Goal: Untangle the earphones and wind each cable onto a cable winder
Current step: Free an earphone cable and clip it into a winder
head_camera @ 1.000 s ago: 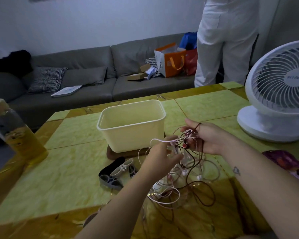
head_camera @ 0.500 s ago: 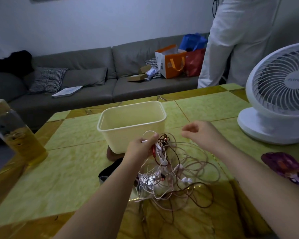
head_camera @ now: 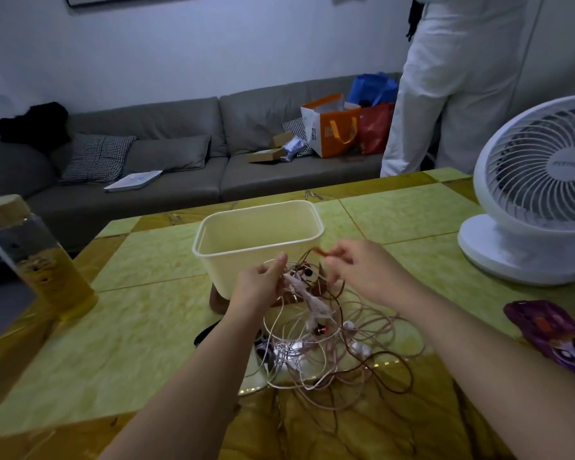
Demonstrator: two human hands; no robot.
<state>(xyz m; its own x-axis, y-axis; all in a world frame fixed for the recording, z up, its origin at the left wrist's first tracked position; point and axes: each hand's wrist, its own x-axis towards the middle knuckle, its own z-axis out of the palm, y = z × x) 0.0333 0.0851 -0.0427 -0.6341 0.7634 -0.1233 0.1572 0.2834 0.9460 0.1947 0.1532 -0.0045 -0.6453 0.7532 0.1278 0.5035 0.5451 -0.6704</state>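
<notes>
Brown cable (head_camera: 318, 251) pinched in right grip (head_camera: 356, 267); left grip (head_camera: 259, 287) clamps the knot of the earphone tangle (head_camera: 329, 346), the rest sprawled on the table (head_camera: 130, 343) by the tub (head_camera: 219, 267). Risk: a hard pull cinches the knot and strains the thin wires.

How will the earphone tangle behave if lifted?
Probably floppy: the earphone tangle sags in loose loops from the left hand. Likely comes up as one clump, since strands cross everywhere. The brown cable the right hand pinches may snag.

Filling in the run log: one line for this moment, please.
stage: untangling | left hand: grips earphone tangle | right hand: pinches brown cable | winding: not begun
</notes>
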